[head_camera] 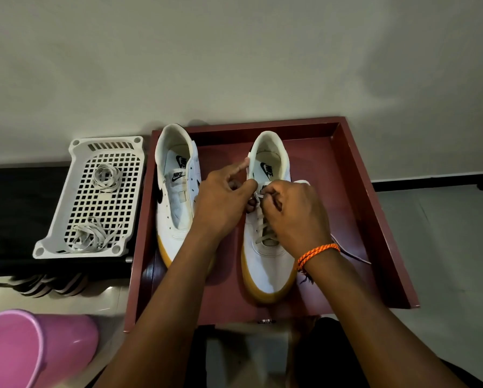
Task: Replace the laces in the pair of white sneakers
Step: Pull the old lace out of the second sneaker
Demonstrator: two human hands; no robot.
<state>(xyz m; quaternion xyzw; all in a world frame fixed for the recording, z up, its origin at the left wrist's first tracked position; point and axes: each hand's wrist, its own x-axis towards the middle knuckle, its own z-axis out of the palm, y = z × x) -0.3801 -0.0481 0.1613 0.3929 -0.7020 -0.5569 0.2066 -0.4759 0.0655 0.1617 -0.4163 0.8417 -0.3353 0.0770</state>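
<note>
In a dark red tray (357, 175) on the floor stand two white sneakers with tan soles, toes toward the person. The left sneaker (176, 208) has bare eyelets and its heel leans on the tray's far left corner. The right sneaker (265, 264) sits near the middle of the tray, partly laced, a pale lace (261, 225) criss-crossing the near eyelets.

Both hands meet over the right sneaker's tongue. The left hand (220, 200) has its fingers curled, the fingertips pinching at the shoe's left eyelet edge, with the forefinger stretched toward the collar. The right hand (296, 214) is curled too, thumb and fingers pinching the lace end just beside the left hand's fingertips. An orange cord (317, 252) circles the right wrist. A loose length of lace trails on the tray to the right of that wrist.

Left of the tray, a white perforated basket (78, 245) rests on a black surface and holds two bundles of lace, one far (107, 177), one near (87, 238). A pink bucket (36, 351) lies at the near left.
</note>
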